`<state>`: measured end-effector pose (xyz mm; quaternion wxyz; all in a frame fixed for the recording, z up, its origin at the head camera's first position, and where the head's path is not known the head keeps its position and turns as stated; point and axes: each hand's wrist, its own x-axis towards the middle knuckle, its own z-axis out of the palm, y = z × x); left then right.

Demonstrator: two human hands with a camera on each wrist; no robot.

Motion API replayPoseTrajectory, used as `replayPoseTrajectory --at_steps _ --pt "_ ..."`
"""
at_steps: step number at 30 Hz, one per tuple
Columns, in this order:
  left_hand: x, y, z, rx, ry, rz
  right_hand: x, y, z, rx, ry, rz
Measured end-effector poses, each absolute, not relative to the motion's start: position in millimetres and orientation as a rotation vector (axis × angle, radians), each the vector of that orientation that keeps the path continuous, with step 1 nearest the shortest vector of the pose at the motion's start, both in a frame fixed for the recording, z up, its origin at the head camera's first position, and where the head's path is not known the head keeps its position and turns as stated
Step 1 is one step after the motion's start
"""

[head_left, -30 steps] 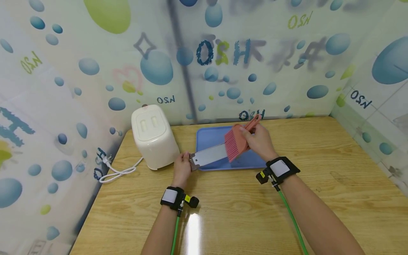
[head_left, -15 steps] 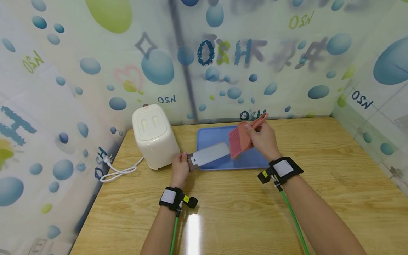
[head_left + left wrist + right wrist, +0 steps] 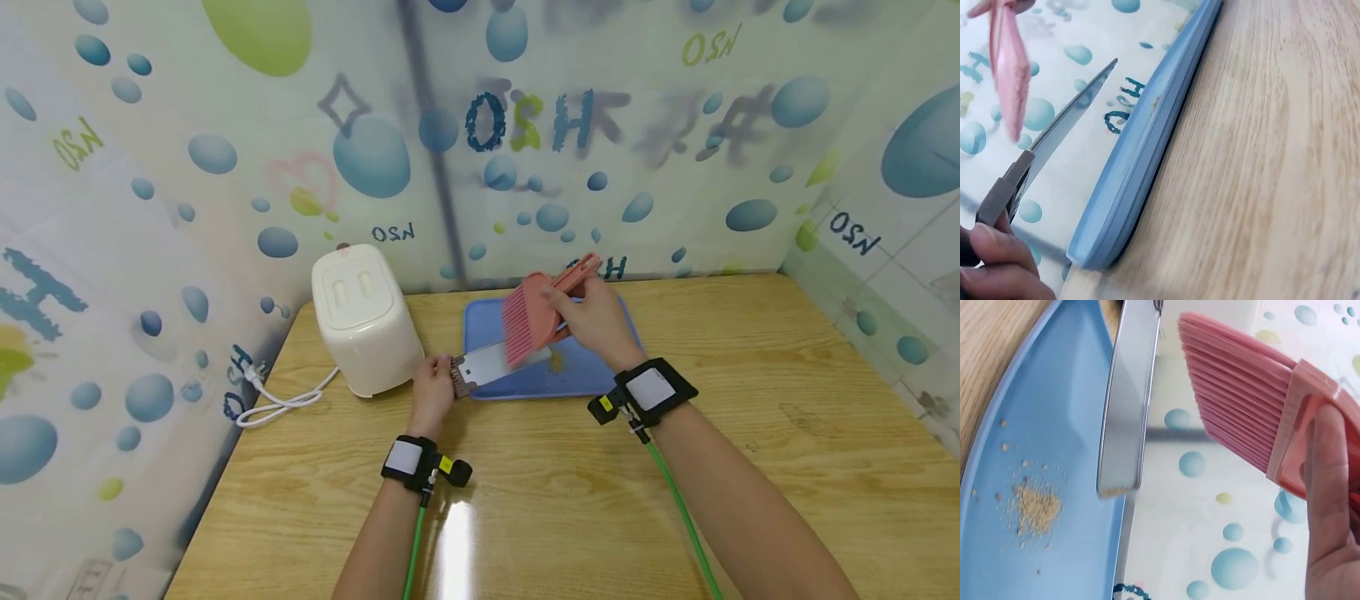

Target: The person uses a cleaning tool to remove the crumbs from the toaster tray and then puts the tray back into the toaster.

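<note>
My left hand [image 3: 433, 392] grips the grey-brown end of a flat metal crumb tray [image 3: 487, 367], also seen edge-on in the left wrist view. It tilts over a blue tray [image 3: 480, 321], its far end pointing right. A thin line of crumbs shows along that far lip in the right wrist view. Pinched in my right hand [image 3: 600, 325] is a pink brush [image 3: 1241, 394], its bristles pointing left and down. The brush overlaps the crumb tray in the head view, while the right wrist view shows a gap between them. Loose tan crumbs [image 3: 1036, 509] lie in a small heap on the blue tray.
A cream toaster [image 3: 367, 325] stands left of the blue tray, close to my left hand. Its white cord and plug [image 3: 288, 408] lie coiled at the table's left side. Behind the wooden table [image 3: 540, 492] rises a patterned wall sheet.
The brush first moved right past the crumb tray's far end, then back left and up over it. The left hand and crumb tray shifted slightly. The crumb heap now shows in the head view.
</note>
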<state>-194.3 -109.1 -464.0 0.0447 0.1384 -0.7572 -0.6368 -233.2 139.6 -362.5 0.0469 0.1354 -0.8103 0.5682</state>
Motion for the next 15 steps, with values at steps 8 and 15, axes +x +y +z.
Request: replayPoseTrajectory --at_steps 8,15 --pt "-196.7 -101.2 -464.1 0.391 -2.314 -1.936 -230.3 117.7 -366.4 0.553 -2.561 1.692" --pt "-198.2 -95.6 -464.6 0.333 -2.337 -1.908 -224.6 106.3 -369.8 0.602 -2.584 1.735"
